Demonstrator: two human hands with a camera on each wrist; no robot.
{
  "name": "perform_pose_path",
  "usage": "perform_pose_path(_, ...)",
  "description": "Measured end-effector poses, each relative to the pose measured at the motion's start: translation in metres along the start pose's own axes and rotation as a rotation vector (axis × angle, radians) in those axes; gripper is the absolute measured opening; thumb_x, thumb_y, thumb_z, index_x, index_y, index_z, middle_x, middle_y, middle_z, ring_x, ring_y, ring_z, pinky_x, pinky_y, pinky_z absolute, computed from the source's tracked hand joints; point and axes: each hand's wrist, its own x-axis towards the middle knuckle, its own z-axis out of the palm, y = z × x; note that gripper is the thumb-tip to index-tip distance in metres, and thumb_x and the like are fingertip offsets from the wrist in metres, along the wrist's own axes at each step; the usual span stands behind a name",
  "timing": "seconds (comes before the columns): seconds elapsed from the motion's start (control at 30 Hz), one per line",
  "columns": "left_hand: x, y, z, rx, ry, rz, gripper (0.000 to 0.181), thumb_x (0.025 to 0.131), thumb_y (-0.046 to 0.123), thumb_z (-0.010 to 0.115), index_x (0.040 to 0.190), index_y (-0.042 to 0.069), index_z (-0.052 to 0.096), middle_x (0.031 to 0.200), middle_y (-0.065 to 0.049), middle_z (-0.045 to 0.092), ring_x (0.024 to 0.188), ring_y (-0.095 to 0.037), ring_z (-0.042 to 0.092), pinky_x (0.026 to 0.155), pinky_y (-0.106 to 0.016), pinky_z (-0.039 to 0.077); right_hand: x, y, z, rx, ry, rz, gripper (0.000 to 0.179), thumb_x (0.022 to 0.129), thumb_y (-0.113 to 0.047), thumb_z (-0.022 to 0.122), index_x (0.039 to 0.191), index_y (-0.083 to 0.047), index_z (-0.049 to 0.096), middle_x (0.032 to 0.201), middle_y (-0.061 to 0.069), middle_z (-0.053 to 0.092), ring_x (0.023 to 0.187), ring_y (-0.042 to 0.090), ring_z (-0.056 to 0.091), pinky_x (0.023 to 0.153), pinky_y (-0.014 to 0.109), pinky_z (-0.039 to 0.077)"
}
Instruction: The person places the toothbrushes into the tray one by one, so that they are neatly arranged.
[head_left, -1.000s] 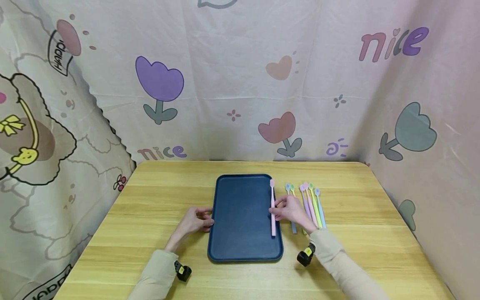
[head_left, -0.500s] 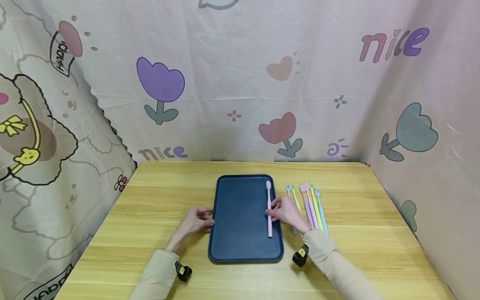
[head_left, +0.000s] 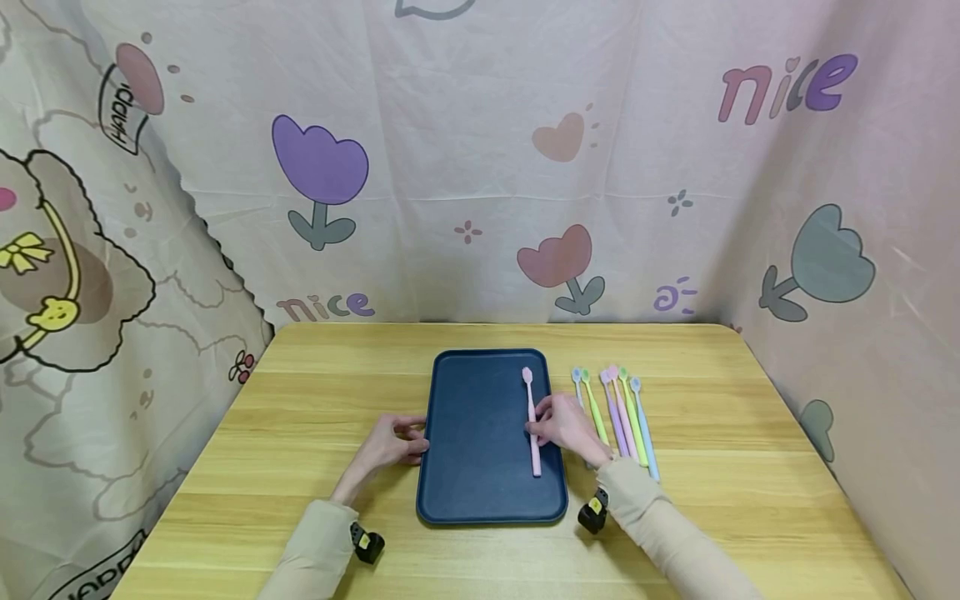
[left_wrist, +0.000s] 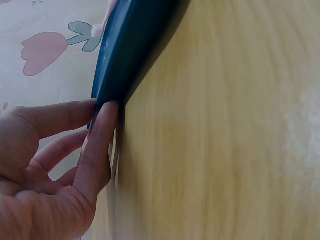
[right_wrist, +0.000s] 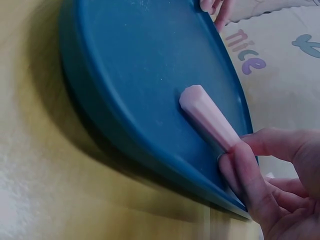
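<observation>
My right hand (head_left: pixel 564 423) pinches a pink toothbrush (head_left: pixel 532 408) between thumb and fingers, over the right part of a dark blue tray (head_left: pixel 480 492). The brush's head points to the far side, and its handle end (right_wrist: pixel 207 112) lies close over the tray floor in the right wrist view. My left hand (head_left: pixel 392 442) holds the tray's left rim, thumb against the outer wall (left_wrist: pixel 112 65) and index fingertip at the top edge in the left wrist view. Just right of the tray lie several toothbrushes, among them a purple one (head_left: pixel 617 412) and a blue one (head_left: pixel 645 429).
The wooden table (head_left: pixel 315 375) carries the tray near its middle. More brushes, a green one (head_left: pixel 594 404) and another pink one (head_left: pixel 625 417), lie under and beside my right wrist. A printed curtain (head_left: pixel 450 125) hangs behind the table's far edge.
My right hand has carried the pink toothbrush left, from the tray's right rim to farther inside it, and slightly nearer to me. The left hand and tray have stayed put.
</observation>
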Motion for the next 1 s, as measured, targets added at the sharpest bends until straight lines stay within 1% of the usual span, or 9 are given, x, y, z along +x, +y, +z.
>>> perform_pose_path(0.23, -0.0009, 0.0019, 0.0003, -0.008, 0.002, -0.006, 0.057, 0.086, -0.008, 0.070, 0.138, -0.017, 0.049, 0.087, -0.010, 0.067, 0.068, -0.009, 0.067, 0.063, -0.026, 0.063, 0.0012, 0.0012, 0.0016, 0.007, -0.014, -0.012, 0.015, 0.084, -0.005, 0.077, 0.094, 0.004, 0.070, 0.068, 0.009, 0.073, 0.052, 0.016, 0.069, 0.051, 0.026, 0.059)
perform_pose_path(0.4, -0.0023, 0.0030, -0.0001, 0.001, -0.009, 0.003, 0.057, 0.086, -0.007, 0.070, 0.137, -0.018, 0.049, 0.087, -0.009, 0.066, 0.068, -0.009, 0.067, 0.064, -0.026, 0.063, 0.0020, 0.0019, 0.0027, 0.015, -0.012, -0.016, 0.015, 0.084, -0.004, 0.078, 0.094, 0.005, 0.070, 0.066, 0.009, 0.072, 0.051, 0.016, 0.069, 0.050, 0.026, 0.059)
perform_pose_path(0.57, -0.0018, 0.0021, 0.0004, 0.008, -0.006, 0.003, 0.056, 0.086, -0.008, 0.070, 0.137, -0.018, 0.049, 0.087, -0.010, 0.067, 0.068, -0.009, 0.067, 0.064, -0.027, 0.063, 0.0016, 0.0014, 0.0033, 0.017, -0.011, -0.032, 0.015, 0.084, -0.003, 0.078, 0.093, 0.006, 0.071, 0.067, 0.010, 0.072, 0.050, 0.016, 0.068, 0.049, 0.026, 0.059)
perform_pose_path(0.8, -0.0004, 0.0006, 0.0000, 0.013, -0.009, 0.006, 0.055, 0.086, -0.007, 0.070, 0.137, -0.016, 0.051, 0.087, -0.010, 0.067, 0.068, -0.010, 0.067, 0.064, -0.026, 0.064, -0.0032, 0.0040, 0.0030, -0.001, 0.022, -0.046, 0.018, 0.085, -0.007, 0.078, 0.096, 0.006, 0.072, 0.065, 0.009, 0.072, 0.049, 0.014, 0.067, 0.048, 0.025, 0.058)
perform_pose_path(1.0, -0.0009, 0.0012, 0.0003, 0.014, -0.007, 0.009, 0.055, 0.086, -0.007, 0.069, 0.137, -0.017, 0.050, 0.087, -0.011, 0.067, 0.069, -0.010, 0.067, 0.064, -0.026, 0.064, -0.0073, 0.0066, 0.0018, 0.024, 0.030, -0.069, 0.022, 0.085, -0.007, 0.078, 0.099, 0.008, 0.072, 0.068, 0.011, 0.074, 0.050, 0.015, 0.068, 0.048, 0.024, 0.058)
